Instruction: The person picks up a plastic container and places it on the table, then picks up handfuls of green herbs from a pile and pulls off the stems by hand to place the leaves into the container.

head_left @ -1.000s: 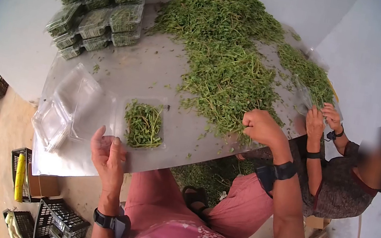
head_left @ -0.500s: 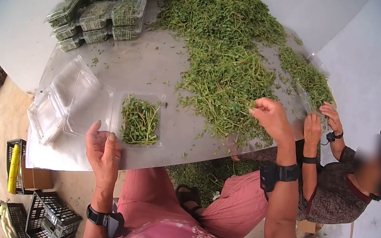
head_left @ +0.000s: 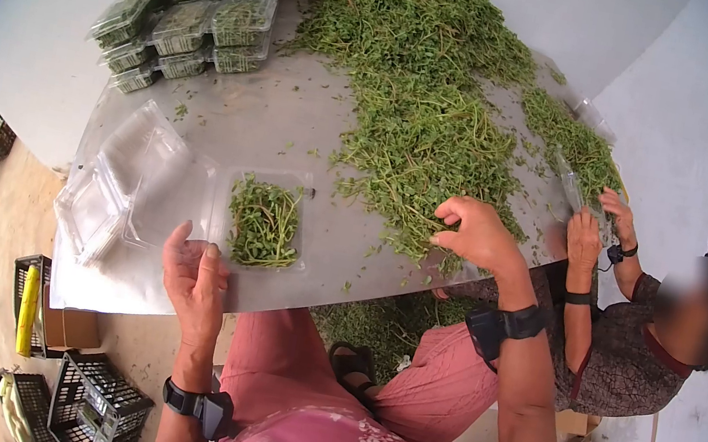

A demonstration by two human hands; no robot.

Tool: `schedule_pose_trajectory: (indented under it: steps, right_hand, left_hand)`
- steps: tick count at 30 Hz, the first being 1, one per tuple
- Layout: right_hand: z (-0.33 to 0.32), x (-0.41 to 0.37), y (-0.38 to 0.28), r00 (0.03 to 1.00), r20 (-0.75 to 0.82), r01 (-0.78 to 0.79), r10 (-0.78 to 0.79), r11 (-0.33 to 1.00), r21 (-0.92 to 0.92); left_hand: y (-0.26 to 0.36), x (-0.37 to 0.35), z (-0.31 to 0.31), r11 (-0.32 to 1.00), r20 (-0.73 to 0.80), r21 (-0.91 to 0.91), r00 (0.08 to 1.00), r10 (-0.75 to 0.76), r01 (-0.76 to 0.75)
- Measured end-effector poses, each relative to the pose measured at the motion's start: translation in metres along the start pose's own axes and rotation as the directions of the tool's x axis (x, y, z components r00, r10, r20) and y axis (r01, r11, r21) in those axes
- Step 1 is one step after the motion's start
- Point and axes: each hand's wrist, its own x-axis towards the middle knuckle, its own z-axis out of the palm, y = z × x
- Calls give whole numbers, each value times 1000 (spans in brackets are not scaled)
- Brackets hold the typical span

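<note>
My left hand [head_left: 197, 277] is open at the table's front edge, its fingertips by the near side of a clear plastic clamshell box. The box's lid [head_left: 173, 202] lies folded back to the left, and leafy green sprigs [head_left: 263, 225] fill its base. My right hand [head_left: 484, 241] hovers over the near end of a large heap of loose green sprigs [head_left: 421, 153]. Its thumb and index finger are apart, with nothing visible between them; the other fingers are curled and partly hidden.
Empty clear clamshells [head_left: 89, 209] lie nested at the table's left edge. Filled, closed boxes [head_left: 185, 29] stand stacked at the back left. On the right, a co-worker's hands [head_left: 591, 233] hold a clear box beside more greens. Black crates [head_left: 98, 408] sit on the floor at left.
My right hand has moved left and down over the heap, its thumb and index finger parting. My left hand stays almost in place beside the box.
</note>
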Motion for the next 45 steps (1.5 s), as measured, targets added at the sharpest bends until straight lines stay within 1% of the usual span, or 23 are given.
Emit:
schedule_pose_trajectory:
  steps: [3, 6, 9, 10, 12, 15, 18, 21, 22, 25, 28, 31, 34, 37, 38, 41, 42, 45]
  right_hand:
    - [7, 2, -3, 999, 43, -12, 16, 996, -92]
    - [10, 5, -2, 996, 87, 4, 5, 995, -99]
    - [-3, 6, -11, 980, -143, 139, -139, 990, -8]
    - [-9, 6, -14, 987, -153, 53, -40, 995, 85]
    - [-21, 8, -18, 976, -147, -118, 161, 956, 267]
    - [-22, 17, -13, 977, -148, -101, 152, 947, 304]
    - [-7, 30, -22, 975, -223, 69, -20, 974, 216]
    - [-2, 40, -43, 988, -153, 41, -25, 994, 100]
    - [0, 44, -47, 986, -161, 30, -31, 999, -11]
    - [15, 60, -45, 937, -284, 134, -202, 961, -241]
    - [22, 72, -52, 989, -140, -20, -51, 885, -465]
    - [28, 76, -47, 999, -45, -44, 23, 849, -527]
    - [30, 74, -38, 997, -75, -15, -29, 846, -532]
    - [12, 61, -34, 952, -251, 86, -173, 943, -322]
    - [9, 58, -32, 928, -320, 107, -190, 959, -261]
    - [-8, 45, -44, 946, -322, 29, -14, 999, 41]
    - [-15, 40, -53, 955, -282, -47, 94, 985, 167]
    - [-21, 35, -54, 950, -253, -90, 182, 938, 335]
  left_hand:
    - [0, 0, 0, 1000, 5, -21, 1000, 10, -9]
    - [-2, 1, 0, 1000, 9, -23, 1000, 10, -9]
    - [0, 0, 0, 1000, 2, -11, 1000, -1, 2]
    - [1, 0, 0, 1000, 0, -13, 1000, -1, 1]
    - [2, 0, 1, 1000, 0, -17, 1000, 2, -2]
    - [0, 1, 0, 1000, 9, -9, 1000, 5, -5]
    - [0, 1, 0, 1000, 15, 5, 1000, 10, -10]
    - [0, 1, 1, 1000, 7, 4, 1000, 12, -12]
    - [0, 1, 1, 1000, 4, 4, 1000, 12, -12]
    - [0, 0, 1, 1000, 5, 10, 1000, 8, -8]
    - [0, 0, 1, 1000, 11, 24, 1000, 5, -5]
    - [1, 0, 1, 1000, 11, 19, 1000, 6, -6]
    - [1, 0, 1, 1000, 15, 20, 1000, 8, -8]
    - [3, 0, 1, 1000, 13, 28, 1000, 10, -11]
    - [5, -1, 2, 999, 11, 30, 1000, 10, -10]
    - [7, -1, 3, 999, 8, 32, 1000, -1, 1]
    - [7, -1, 4, 1000, 9, 31, 1000, -5, 5]
    - [3, 0, 1, 1000, 17, -4, 1000, 1, -1]
